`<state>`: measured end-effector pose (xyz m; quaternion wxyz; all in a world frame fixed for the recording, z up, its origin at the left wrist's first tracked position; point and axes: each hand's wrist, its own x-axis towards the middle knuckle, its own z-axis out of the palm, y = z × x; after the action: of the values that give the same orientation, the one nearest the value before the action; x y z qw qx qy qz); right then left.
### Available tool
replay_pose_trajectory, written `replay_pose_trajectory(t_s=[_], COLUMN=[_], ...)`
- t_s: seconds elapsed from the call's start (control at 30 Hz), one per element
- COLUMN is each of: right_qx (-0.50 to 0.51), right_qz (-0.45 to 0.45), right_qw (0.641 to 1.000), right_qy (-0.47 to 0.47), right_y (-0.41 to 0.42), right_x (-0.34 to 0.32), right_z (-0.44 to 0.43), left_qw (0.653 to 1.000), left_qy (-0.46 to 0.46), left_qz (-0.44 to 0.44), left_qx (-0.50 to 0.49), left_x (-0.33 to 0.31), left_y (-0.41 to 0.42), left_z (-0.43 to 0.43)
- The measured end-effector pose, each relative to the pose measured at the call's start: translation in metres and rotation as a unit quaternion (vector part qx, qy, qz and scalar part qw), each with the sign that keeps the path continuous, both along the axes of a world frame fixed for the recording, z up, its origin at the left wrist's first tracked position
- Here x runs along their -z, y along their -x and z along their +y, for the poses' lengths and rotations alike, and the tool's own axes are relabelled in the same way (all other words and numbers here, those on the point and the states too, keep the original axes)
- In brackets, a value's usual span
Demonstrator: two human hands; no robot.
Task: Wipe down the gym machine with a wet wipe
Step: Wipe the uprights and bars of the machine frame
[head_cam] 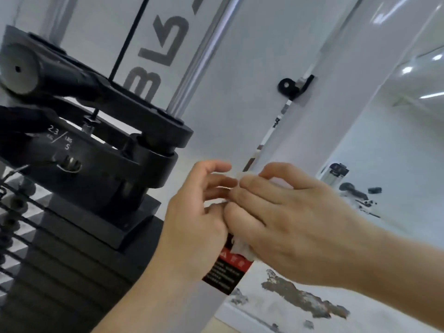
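Two hands meet mid-view, right in front of the gym machine (149,164), and the wet wipe (242,248) is caught between them, held in the air and off the machine's surfaces. The right hand (293,219) comes in from the right with its fingers curled over the white wipe. One crumpled corner hangs out below the palm, and another bit peeks above the knuckles. The left hand (197,217) rises from below, thumb and bent fingertips pinching the wipe's near edge, touching the right hand's fingertips. Both are clamped on the same wipe.

Left of the hands is the weight stack (60,265), black plates piled flat, with a top plate (96,164) marked 2.3 and 5 on the pile. A chrome guide rod (199,56) runs up out of the black head piece with a thin black cable (129,37) beside it. Both stand in front of a white panel (108,25) with big grey letters. Behind the hands, a white upright (312,140) carries a black bracket (295,86) up high. Lower down is a red-and-black warning label (223,272), partly hidden by the left hand, its print too blurred to read.

Off to the right lies a glossy pale floor (384,140) with light reflections and worn dark patches (300,299) near the bottom. Far back sits a small cylinder-shaped container (336,171), contents impossible to tell.
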<state>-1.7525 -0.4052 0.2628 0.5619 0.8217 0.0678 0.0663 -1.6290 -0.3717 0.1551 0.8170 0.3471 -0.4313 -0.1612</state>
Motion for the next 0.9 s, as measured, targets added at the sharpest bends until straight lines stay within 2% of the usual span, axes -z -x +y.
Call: replay_pose_trajectory(t_s=[0.1,0.2,0.27,0.37,0.43,0.5,0.6,0.67,0.73,0.83,0.9], right_qx=[0.069,0.103,0.092,0.115,0.13,0.112,0.093,0.102,0.077,0.125,0.145], right_qz=[0.03,0.067,0.076,-0.033,-0.085,-0.084,0.039,0.093,0.033,-0.13,-0.16], right_qw=[0.997,0.992,0.992,0.985,0.977,0.983,0.995,0.99,0.996,0.976,0.969], right_qy=[0.033,0.03,0.042,0.125,0.146,0.118,0.013,-0.003,0.028,0.12,0.118], right_y=[-0.014,-0.023,-0.022,-0.023,-0.025,-0.026,-0.03,-0.03,-0.031,-0.035,-0.032], right_x=[0.001,0.01,0.0,-0.069,-0.1,-0.074,0.023,0.044,0.004,-0.086,-0.102], right_z=[0.002,0.007,0.008,0.006,0.01,0.008,-0.002,-0.003,-0.003,0.007,0.008], left_qw=[0.998,0.99,0.986,0.988,0.984,0.982,0.982,0.981,0.979,0.987,0.988], left_qy=[-0.035,-0.07,-0.058,-0.023,-0.009,0.006,0.021,0.024,0.032,0.034,0.03], left_qz=[-0.001,-0.057,-0.094,-0.115,-0.129,-0.118,-0.074,-0.078,-0.09,-0.059,-0.055], left_qx=[-0.049,-0.112,-0.126,-0.105,-0.119,-0.149,-0.172,-0.178,-0.182,-0.149,-0.142], left_x=[-0.001,-0.002,-0.003,-0.003,-0.001,0.002,0.005,0.005,0.006,0.009,0.009], left_y=[-0.01,-0.015,-0.012,-0.004,0.0,0.0,-0.003,-0.004,-0.007,-0.005,0.001], left_z=[-0.001,0.003,0.006,0.008,0.007,0.004,0.003,0.007,0.012,0.01,0.007])
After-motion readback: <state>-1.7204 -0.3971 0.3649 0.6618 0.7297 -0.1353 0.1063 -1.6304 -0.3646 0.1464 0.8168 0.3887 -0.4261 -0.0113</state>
